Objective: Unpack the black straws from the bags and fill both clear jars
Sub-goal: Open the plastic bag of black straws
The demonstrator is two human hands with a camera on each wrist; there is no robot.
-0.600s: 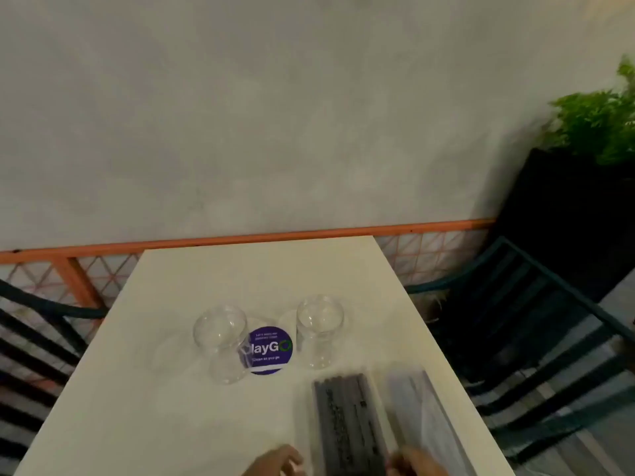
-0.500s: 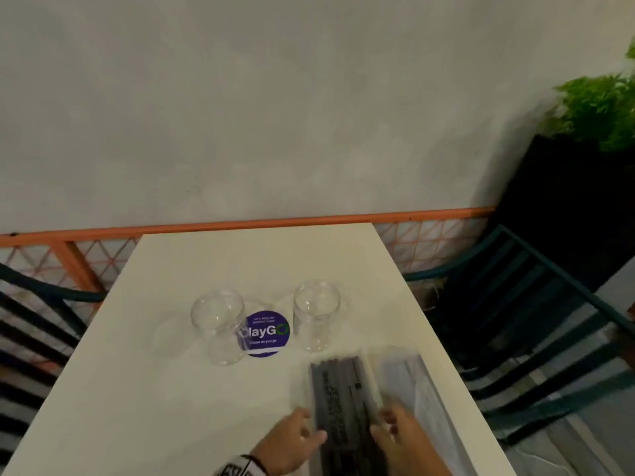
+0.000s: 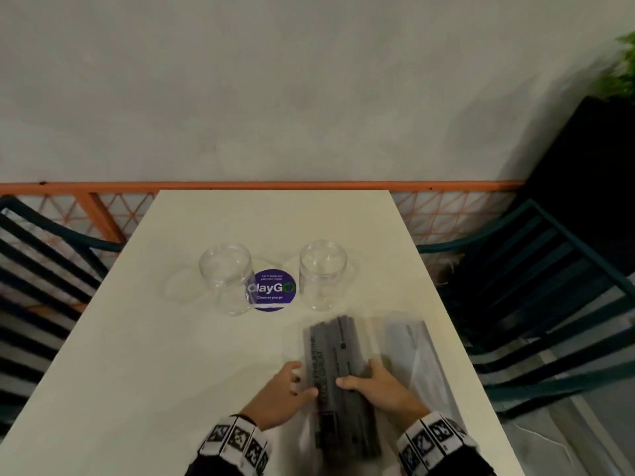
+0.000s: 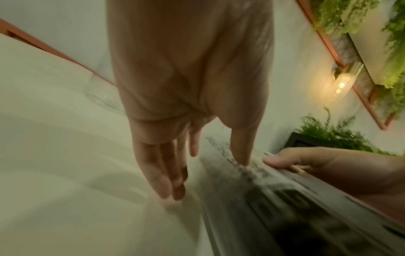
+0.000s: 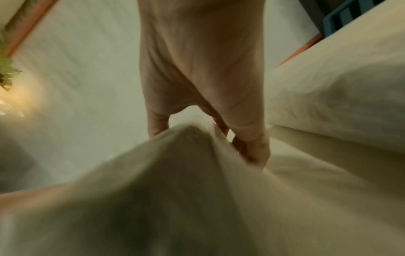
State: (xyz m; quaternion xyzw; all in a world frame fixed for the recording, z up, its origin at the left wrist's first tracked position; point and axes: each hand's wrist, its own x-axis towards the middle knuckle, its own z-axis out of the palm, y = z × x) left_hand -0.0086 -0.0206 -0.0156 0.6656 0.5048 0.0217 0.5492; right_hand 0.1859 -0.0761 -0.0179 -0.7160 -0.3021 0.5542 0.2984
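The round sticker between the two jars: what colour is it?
Purple sticker with white "ClayGo" lettering and a green O; clearest in the head view.

A cream-white table point(image 3: 144, 341) carries everything. Toward its far half stand two clear jars, upright and apart: the left jar point(image 3: 227, 278) and the right jar point(image 3: 322, 273). Between them a round purple sticker point(image 3: 271, 289) lies flat on the top. Nearer, right of centre, lies a clear bag of black straws point(image 3: 338, 376), and just beside it on the right a second clear bag point(image 3: 417, 352).
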